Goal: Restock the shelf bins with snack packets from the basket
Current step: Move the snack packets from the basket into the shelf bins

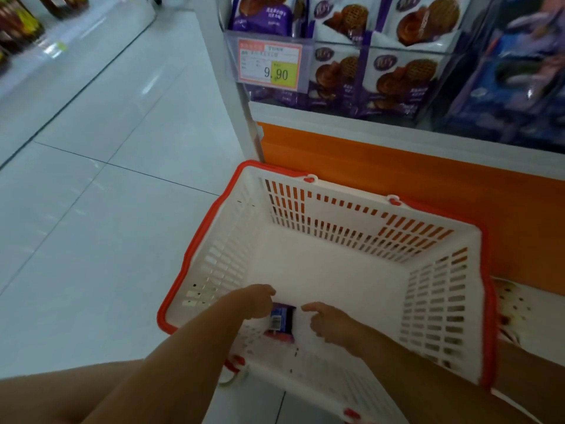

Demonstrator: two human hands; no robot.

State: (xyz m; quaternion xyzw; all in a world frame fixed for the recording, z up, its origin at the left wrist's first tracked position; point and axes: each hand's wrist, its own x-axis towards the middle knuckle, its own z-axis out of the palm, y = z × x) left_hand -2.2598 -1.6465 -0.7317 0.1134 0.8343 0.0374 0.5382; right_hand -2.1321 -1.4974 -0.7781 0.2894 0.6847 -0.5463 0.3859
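**One packet in the basket, a hand on either side**

One dark blue snack packet (282,322), barcode showing, lies against the basket's near wall, at 6 o'clock in the view. Its long axis runs roughly from 12 to 6 o'clock.

The left hand (260,301) is the nearer one. The packet sits at about 4 o'clock from it, and its curled fingers meet the packet's upper left corner. Whether this grip has closed on the packet cannot be told.

The right hand (328,324) is just beside the packet, which lies at 9 o'clock from it. Its fingers are loosely bent, its grip holds nothing, and a strip of white basket floor shows between the two. The pick-up probably falls to the left hand.

No other stock shows in the white basket (195,249) with its red rim, so the restocking looks nearly finished.

At 12 to 1 o'clock, clear shelf bins (336,42) hold purple and white pastry packets (339,71), with a price tag (270,64) on the front. An orange panel (367,166) runs below them. Pale tiled floor (107,194) spreads to 9 o'clock.
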